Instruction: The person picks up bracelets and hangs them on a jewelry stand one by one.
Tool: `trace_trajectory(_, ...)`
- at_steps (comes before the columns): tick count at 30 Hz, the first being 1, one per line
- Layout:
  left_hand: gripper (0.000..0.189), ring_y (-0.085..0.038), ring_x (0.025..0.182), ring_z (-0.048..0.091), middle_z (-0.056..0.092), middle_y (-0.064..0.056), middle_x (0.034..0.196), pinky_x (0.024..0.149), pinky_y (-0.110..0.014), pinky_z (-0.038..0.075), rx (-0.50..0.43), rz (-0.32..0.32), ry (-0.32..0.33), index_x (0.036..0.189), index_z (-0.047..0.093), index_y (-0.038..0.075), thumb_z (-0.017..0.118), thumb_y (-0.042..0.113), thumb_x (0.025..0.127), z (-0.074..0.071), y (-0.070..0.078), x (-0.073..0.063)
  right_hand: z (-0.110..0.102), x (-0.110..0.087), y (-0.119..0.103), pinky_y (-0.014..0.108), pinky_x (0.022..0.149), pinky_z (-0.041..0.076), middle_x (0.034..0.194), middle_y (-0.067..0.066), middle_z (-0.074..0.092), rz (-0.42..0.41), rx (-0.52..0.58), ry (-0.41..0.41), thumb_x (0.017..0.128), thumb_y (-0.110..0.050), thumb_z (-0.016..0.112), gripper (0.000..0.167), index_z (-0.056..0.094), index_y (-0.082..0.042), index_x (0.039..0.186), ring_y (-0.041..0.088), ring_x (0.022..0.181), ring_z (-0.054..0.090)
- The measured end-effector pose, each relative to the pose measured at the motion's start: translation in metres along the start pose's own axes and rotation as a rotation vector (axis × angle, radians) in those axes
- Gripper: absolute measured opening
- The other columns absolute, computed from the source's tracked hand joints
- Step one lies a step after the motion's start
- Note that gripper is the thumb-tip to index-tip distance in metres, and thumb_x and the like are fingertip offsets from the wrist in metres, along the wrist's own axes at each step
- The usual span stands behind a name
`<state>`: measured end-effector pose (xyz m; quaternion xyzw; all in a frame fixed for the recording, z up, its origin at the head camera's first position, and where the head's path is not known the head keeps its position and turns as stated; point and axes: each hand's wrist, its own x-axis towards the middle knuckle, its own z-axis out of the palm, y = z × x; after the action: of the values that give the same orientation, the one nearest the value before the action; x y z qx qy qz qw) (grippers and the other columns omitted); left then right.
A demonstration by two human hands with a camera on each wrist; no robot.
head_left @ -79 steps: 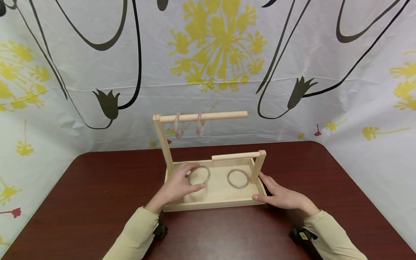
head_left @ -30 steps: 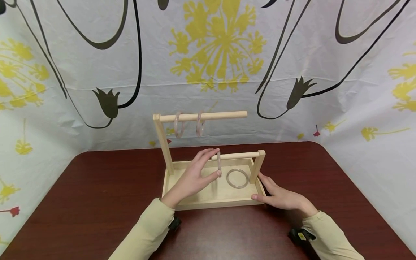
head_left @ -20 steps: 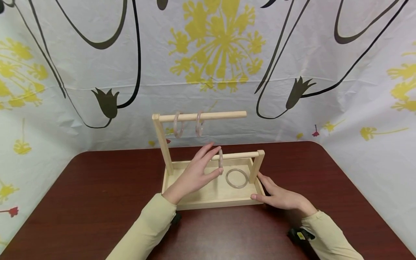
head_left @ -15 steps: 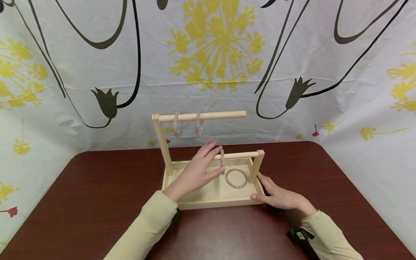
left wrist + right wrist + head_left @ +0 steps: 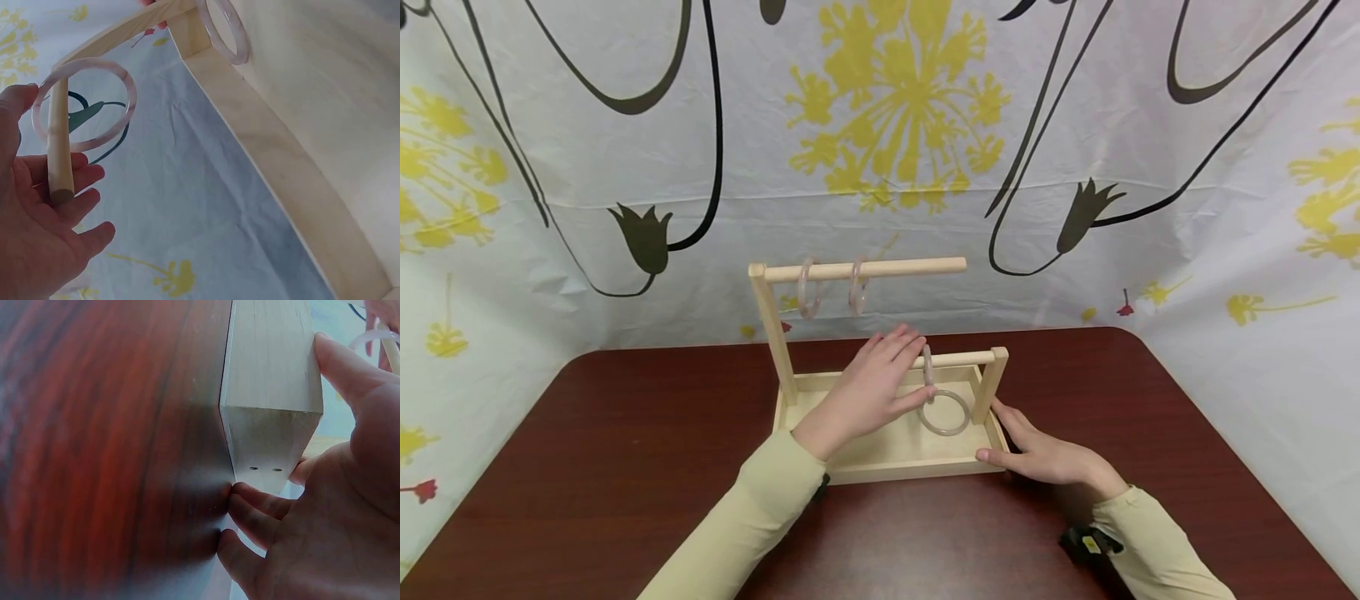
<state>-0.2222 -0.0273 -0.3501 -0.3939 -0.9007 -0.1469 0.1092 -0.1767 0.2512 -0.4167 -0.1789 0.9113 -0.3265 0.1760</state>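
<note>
In the head view my left hand [image 5: 872, 387] holds a pale translucent bangle [image 5: 928, 375] between thumb and fingers at the lower rod [image 5: 962, 359] of a wooden bangle rack. The left wrist view shows the rod [image 5: 59, 137] passing through this bangle [image 5: 130, 94], with the thumb at its rim and the fingers behind the rod. A second bangle [image 5: 945, 413] lies in the rack's tray [image 5: 880, 473]. My right hand [image 5: 1045, 454] grips the tray's right end, thumb at the front corner and fingers along the end wall [image 5: 181, 34].
Two more bangles [image 5: 808, 287] hang on the taller upper rod [image 5: 917, 267], above and behind my left hand. The rack stands on a dark red-brown table [image 5: 662, 433]. Behind the table hangs a white patterned cloth [image 5: 880, 125].
My left hand has lifted the bangle out of the tray's left part, brought it to the lower rod's free end and moved it rightward along the rod. My right hand has stayed at the tray.
</note>
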Motion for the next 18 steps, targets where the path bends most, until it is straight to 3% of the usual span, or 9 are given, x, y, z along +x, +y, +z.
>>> trace_trajectory(9,0.069,-0.029,0.137,0.035,0.044,-0.016,0.145,0.113,-0.039,0.020,0.101,0.009,-0.048,0.144,0.042,-0.001,0.055,0.047,0.096,-0.002,0.012,0.012,-0.001,0.000,0.000,0.061,0.102,0.027,0.152,0.031,0.011,0.006,0.005,-0.008,0.096,-0.042,0.058,0.092,0.001,0.001,0.153,0.045,0.139,0.014)
trace_trajectory(12,0.068,-0.028,0.132,0.043,0.050,-0.016,0.140,0.110,-0.038,0.028,0.132,0.016,-0.040,0.142,0.044,0.001,0.056,0.049,0.095,-0.001,0.016,0.016,0.000,0.000,0.001,0.062,0.101,0.027,0.152,0.031,0.011,-0.004,0.004,-0.008,0.096,-0.043,0.057,0.091,0.001,0.002,0.153,0.046,0.138,0.016)
trace_trajectory(15,0.067,-0.026,0.114,0.059,0.061,-0.013,0.125,0.094,-0.037,0.046,0.166,0.022,-0.030,0.141,0.046,0.003,0.054,0.052,0.095,-0.001,0.020,0.020,0.000,0.000,0.002,0.063,0.101,0.026,0.151,0.033,0.011,-0.020,0.002,-0.007,0.097,-0.043,0.056,0.091,0.001,0.003,0.153,0.048,0.137,0.015)
trace_trajectory(18,0.066,-0.022,0.091,0.066,0.067,-0.008,0.109,0.071,-0.035,0.054,0.190,0.016,-0.030,0.141,0.047,0.006,0.053,0.054,0.095,0.000,0.022,0.024,0.001,0.001,0.004,0.065,0.100,0.026,0.150,0.034,0.010,-0.033,-0.012,-0.007,0.097,-0.044,0.055,0.091,0.000,0.002,0.153,0.050,0.136,0.015)
